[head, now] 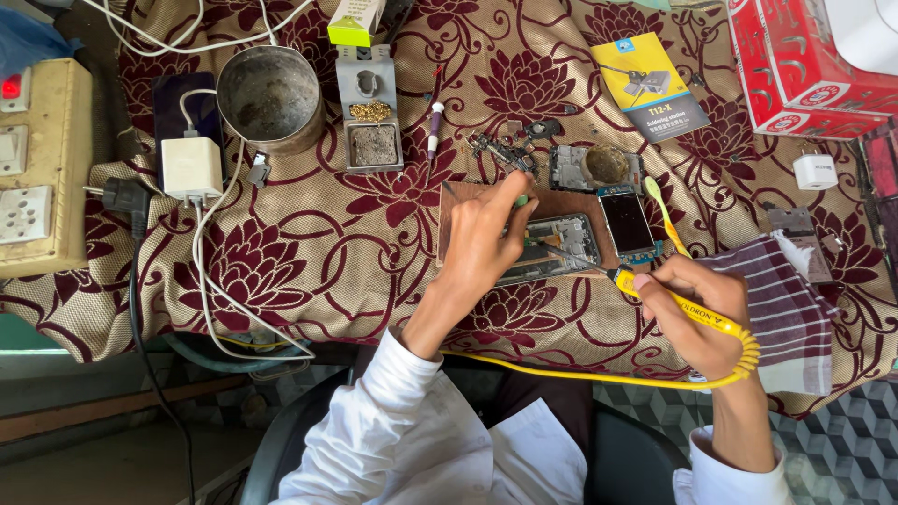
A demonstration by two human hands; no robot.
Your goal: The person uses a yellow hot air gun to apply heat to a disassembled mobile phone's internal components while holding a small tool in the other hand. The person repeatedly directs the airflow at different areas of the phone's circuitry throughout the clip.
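Two closed grips (486,234) (697,313): tweezers (520,198), soldering iron (678,304).

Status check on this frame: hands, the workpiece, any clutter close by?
Right hand grips yellow soldering iron, tip over opened phone. Left hand pinches a small green-tipped tool on it. Yellow toothbrush and striped cloth lie close.

The left hand (486,238) covered part of the opened phone (557,248), so its grip stayed unclear. The red box (804,65) ran off the top-right edge, and the soldering iron (687,309) tip looked too fine to place.
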